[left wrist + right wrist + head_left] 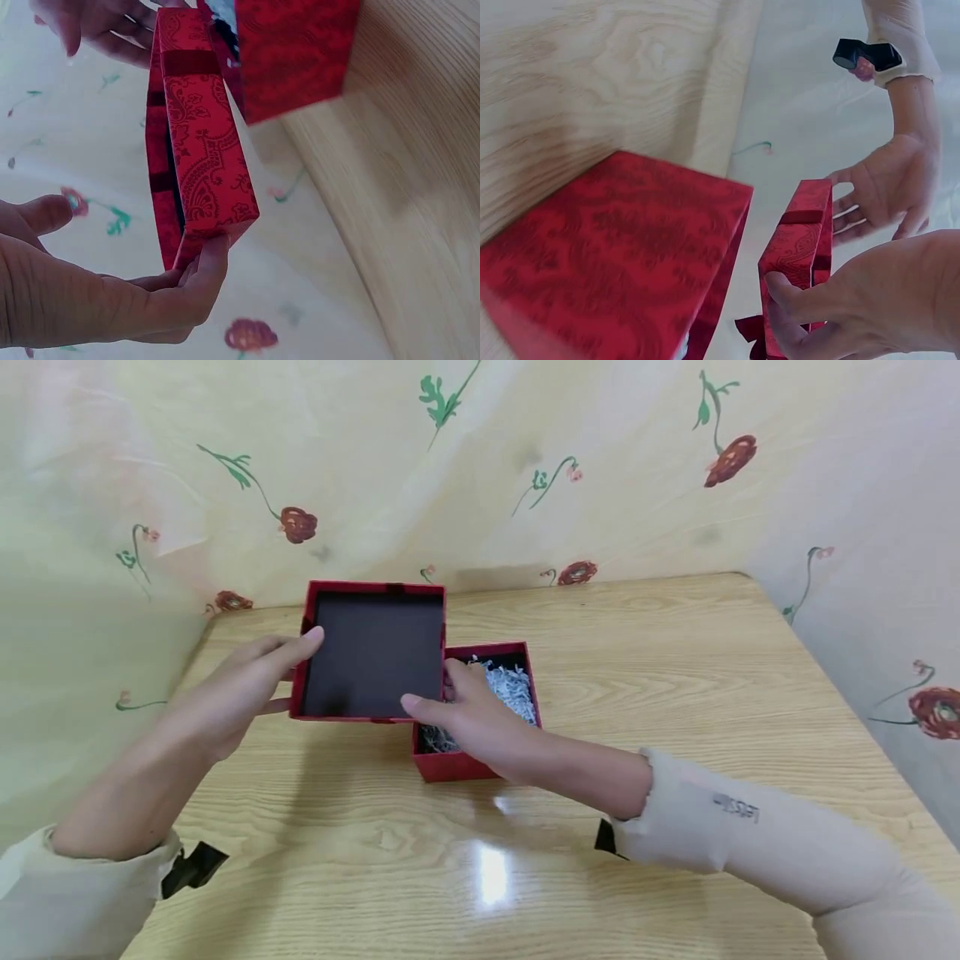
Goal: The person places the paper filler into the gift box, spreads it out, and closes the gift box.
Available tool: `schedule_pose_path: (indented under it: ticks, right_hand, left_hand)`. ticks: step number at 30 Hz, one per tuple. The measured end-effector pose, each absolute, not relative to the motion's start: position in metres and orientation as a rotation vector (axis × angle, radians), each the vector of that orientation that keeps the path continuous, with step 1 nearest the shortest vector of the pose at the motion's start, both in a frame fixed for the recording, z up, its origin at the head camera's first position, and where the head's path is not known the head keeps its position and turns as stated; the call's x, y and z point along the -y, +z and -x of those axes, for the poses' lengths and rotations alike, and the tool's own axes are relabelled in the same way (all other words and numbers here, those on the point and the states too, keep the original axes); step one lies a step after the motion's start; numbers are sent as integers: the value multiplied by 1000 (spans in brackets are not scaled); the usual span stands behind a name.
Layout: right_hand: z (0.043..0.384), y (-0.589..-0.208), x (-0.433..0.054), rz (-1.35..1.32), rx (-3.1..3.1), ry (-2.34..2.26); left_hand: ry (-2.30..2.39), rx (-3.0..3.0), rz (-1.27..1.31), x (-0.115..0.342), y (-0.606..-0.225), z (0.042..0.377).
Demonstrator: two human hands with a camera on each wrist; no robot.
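A square red patterned box lid (375, 652) with a black inside is held up between both hands, its hollow side facing the head view. My left hand (251, 681) holds its left edge. In the left wrist view the fingers (202, 285) touch the lid's end, while the thumb stands apart. My right hand (480, 718) grips the lower right corner. Below and to the right stands the matching red box (457, 767), holding pale shredded paper (512, 693). The lid and right hand partly cover it. Dark red ribbon bands (191, 63) cross the lid's rim.
The light wooden table (637, 652) extends around the box. A pale cloth (480, 468) with printed red flowers hangs along the back and sides. In the right wrist view a dark red bow (754, 330) shows by the lid. Black wrist devices (193, 868) sit at the sleeves.
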State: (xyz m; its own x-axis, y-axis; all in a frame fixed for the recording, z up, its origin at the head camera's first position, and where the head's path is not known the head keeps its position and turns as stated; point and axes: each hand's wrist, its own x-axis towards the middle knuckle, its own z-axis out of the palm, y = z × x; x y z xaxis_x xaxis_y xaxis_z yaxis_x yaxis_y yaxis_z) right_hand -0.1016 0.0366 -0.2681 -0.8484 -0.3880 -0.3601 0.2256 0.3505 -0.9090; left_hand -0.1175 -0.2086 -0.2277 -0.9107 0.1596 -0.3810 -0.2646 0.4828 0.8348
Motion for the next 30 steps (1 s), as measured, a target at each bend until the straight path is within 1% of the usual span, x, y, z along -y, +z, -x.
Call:
schedule_pose_path:
  ticks: [13, 20, 30]
  right_hand:
    - [102, -261, -105, 177, -2162, -1492]
    - [100, -262, -122, 158, -2115, -1577]
    - [104, -263, -131, 168, -2105, -1639]
  left_hand:
    - [1554, -2205, 74, 161, -236, 122]
    - [1636, -2152, 91, 145, -247, 120]
    - [1672, -2130, 124, 136, -249, 118]
